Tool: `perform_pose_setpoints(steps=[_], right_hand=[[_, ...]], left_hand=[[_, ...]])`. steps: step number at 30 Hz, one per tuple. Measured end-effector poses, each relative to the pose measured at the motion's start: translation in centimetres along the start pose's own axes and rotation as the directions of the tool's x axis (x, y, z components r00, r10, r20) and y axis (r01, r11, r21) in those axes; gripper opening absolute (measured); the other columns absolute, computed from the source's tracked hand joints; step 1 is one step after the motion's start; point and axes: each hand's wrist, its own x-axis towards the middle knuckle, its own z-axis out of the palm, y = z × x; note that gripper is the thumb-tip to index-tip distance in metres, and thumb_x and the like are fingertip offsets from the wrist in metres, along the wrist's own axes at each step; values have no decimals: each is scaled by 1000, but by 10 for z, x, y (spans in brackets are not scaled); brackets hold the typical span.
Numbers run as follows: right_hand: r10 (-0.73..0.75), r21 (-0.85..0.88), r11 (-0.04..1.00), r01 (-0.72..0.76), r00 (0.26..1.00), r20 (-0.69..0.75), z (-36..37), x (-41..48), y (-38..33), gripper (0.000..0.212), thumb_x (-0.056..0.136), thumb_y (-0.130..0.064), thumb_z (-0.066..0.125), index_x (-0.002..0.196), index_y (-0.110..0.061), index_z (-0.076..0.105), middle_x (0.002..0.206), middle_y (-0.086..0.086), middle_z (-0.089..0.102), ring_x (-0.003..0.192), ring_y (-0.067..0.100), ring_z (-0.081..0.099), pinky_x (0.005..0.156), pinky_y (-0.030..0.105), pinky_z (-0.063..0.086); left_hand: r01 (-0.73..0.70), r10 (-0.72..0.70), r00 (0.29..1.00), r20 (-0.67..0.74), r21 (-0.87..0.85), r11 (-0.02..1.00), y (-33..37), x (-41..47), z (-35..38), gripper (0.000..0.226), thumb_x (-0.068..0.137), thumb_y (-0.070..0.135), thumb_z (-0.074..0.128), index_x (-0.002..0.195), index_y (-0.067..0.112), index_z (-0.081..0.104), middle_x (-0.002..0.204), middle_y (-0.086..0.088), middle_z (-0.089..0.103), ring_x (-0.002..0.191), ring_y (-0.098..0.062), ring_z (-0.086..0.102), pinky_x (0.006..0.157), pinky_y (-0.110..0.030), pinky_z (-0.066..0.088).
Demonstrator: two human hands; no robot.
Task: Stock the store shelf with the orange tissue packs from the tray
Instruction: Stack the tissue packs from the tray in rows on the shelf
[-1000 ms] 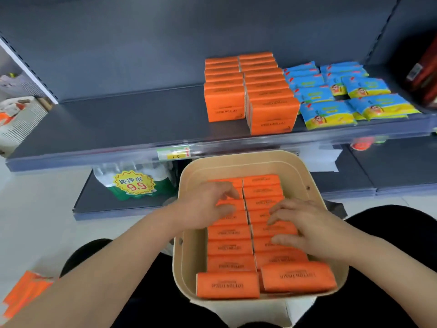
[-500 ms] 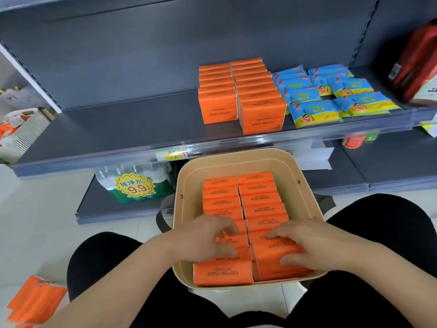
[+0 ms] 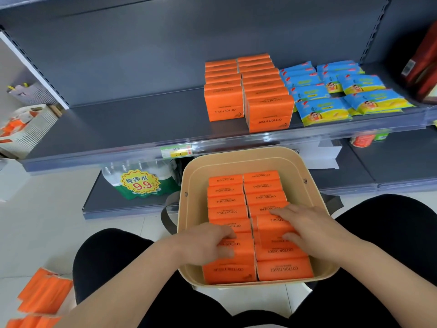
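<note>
A beige tray rests on my lap and holds two columns of orange tissue packs. My left hand grips a pack in the left column, thumb and fingers on opposite sides. In the right column my right hand pinches a pack that is tilted up above its neighbours. On the grey shelf above the tray stand two rows of orange tissue packs.
Blue and yellow packs lie to the right of the shelved orange rows, with red packages at the far right. A bottled water bundle sits on the lower shelf. Loose orange packs lie on the floor at left, near a white basket.
Both hands slid from the tray's middle toward its near end. The right hand has since tipped a right-column pack upward. The left hand closed on a left-column pack.
</note>
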Motion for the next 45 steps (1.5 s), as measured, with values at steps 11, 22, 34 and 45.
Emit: perform_pose_setpoints(steps=[11, 22, 34, 45], right_hand=[[28, 41, 999, -26, 998, -57, -7, 2, 1, 56, 94, -39, 51, 144, -39, 25, 138, -17, 43, 126, 7, 41, 100, 27, 32], [72, 88, 995, -39, 907, -415, -60, 76, 31, 49, 82, -18, 70, 128, -21, 54, 119, 2, 56, 112, 26, 53, 90, 43, 41], [62, 216, 976, 32, 909, -413, -37, 111, 43, 49, 83, -25, 70, 129, -29, 54, 119, -7, 55, 115, 17, 51, 100, 39, 38], [25, 184, 981, 55, 913, -406, -36, 111, 39, 52, 77, -23, 76, 125, -31, 58, 112, -10, 58, 108, 16, 56, 93, 45, 47]], left_hand=[[34, -14, 969, -245, 75, 997, -4, -4, -6, 46, 89, 31, 61, 130, 27, 42, 122, 5, 58, 109, -17, 55, 91, -35, 47], [141, -100, 563, -820, -24, 990, -9, 31, -155, 43, 83, 19, 66, 124, 21, 52, 114, -8, 53, 110, -28, 45, 86, -39, 43], [239, -20, 569, -822, 142, 961, -11, 132, -226, 52, 85, 19, 67, 134, 23, 48, 127, -9, 46, 120, -28, 36, 95, -44, 43], [60, 18, 434, -901, 49, 997, -26, 129, -214, 53, 83, 2, 64, 131, 17, 48, 135, -1, 39, 123, -19, 34, 79, -25, 42]])
